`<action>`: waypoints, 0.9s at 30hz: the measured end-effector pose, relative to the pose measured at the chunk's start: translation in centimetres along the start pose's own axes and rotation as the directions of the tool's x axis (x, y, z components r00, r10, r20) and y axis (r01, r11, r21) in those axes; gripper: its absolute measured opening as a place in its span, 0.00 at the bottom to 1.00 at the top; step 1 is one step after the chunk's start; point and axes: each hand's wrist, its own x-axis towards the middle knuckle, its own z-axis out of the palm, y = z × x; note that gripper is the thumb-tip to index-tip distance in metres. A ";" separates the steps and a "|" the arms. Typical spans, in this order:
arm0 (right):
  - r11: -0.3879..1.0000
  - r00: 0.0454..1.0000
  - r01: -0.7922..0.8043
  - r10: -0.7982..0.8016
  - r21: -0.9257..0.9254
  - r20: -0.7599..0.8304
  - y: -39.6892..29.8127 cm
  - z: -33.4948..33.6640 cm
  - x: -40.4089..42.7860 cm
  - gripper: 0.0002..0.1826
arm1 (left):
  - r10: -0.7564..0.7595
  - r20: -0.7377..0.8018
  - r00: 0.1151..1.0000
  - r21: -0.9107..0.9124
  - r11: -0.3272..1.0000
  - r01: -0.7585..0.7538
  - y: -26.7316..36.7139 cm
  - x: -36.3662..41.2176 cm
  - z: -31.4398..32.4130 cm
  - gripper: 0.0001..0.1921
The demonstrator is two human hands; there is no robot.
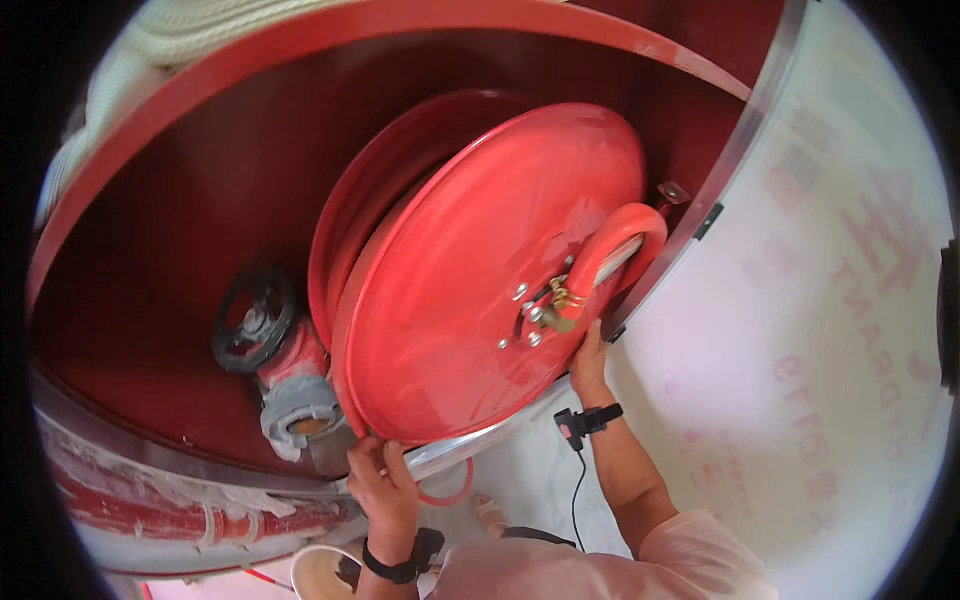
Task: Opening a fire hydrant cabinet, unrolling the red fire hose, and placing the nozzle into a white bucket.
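A red fire hose reel [465,300] sits tilted inside a red metal cabinet, its large disc facing me. My left hand [384,476] has its thumb and fingers pinched on the disc's lower left rim. On the right, my right hand [591,360] reaches up to the lower right edge of the reel; its fingers are partly hidden behind the disc. A red hose loop [626,229] joins a brass fitting [559,319] at the hub by a clamp. Left of the reel stands a hydrant valve [300,405] with a black handwheel [253,321].
The cabinet's metal frame edge [487,439] runs below the reel. At the right is the translucent door [750,390] with red lettering. Below left, a dusty red pipe [165,514] runs past a bucket [311,574]. Folded white hose [202,30] lies above the cabinet.
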 end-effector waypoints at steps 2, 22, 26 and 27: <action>0.999 0.999 -0.012 0.014 0.036 -0.045 -0.4 0.9 -0.3 0.34 | 0.122 0.003 0.992 0.064 0.990 -0.122 -0.3 0.6 -0.4 0.09; 0.918 0.978 -0.114 0.172 0.380 -0.121 3.7 1.4 0.8 0.33 | 0.377 -0.138 0.916 0.293 0.899 -0.326 4.4 4.2 -0.6 0.16; 0.768 0.976 -0.209 0.201 0.606 0.081 1.5 2.6 -0.3 0.33 | 0.388 -0.062 0.920 0.300 0.886 -0.354 4.1 4.9 -1.4 0.16; 0.763 0.974 -0.218 0.208 0.609 0.087 2.4 2.7 -0.1 0.33 | 0.408 -0.052 0.912 0.309 0.875 -0.374 4.2 5.0 -1.7 0.14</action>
